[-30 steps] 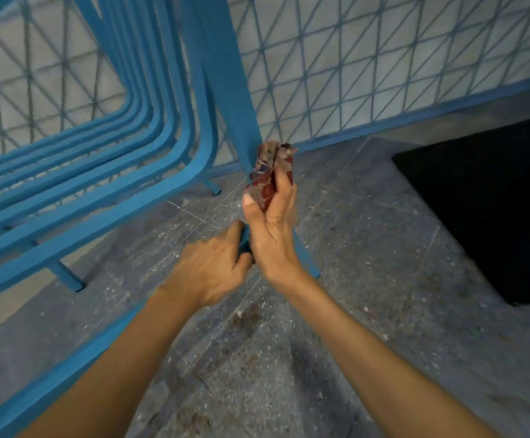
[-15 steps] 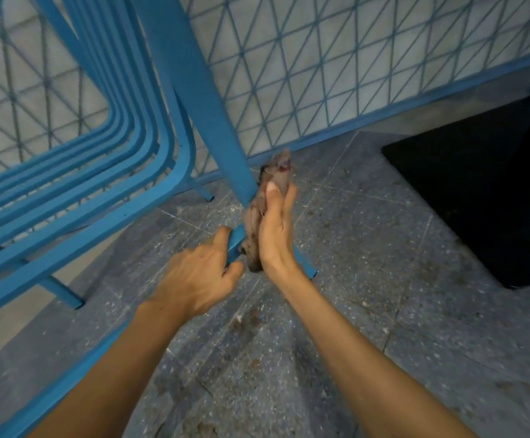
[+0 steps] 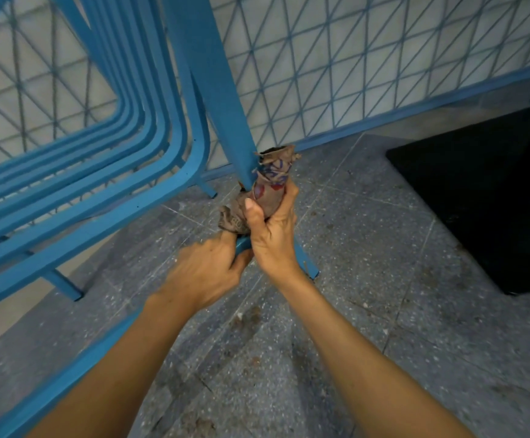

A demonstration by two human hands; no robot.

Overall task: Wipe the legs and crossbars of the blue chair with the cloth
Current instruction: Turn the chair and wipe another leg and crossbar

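Where leg (image 3: pixel 213 90) meets crossbar (image 3: pixel 67 374), hands clenched: right hand (image 3: pixel 273 238) round cloth (image 3: pixel 271 181) on leg, left hand (image 3: pixel 206 273) round crossbar; open floor (image 3: pixel 383 311) rightward.

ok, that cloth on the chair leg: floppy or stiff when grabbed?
Likely floppy: the cloth bunches and wraps round the chair leg under the right hand. Probably light: its frayed ends stand up unsupported above the fingers. Creased fabric, so probably not slippery.

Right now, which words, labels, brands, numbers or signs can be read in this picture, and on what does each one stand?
No readable text anywhere in this view.
cloth: blue and red marks, a printed pattern, no letters that can be read.
blue chair, floor, black mat: no label, brand or number shows.
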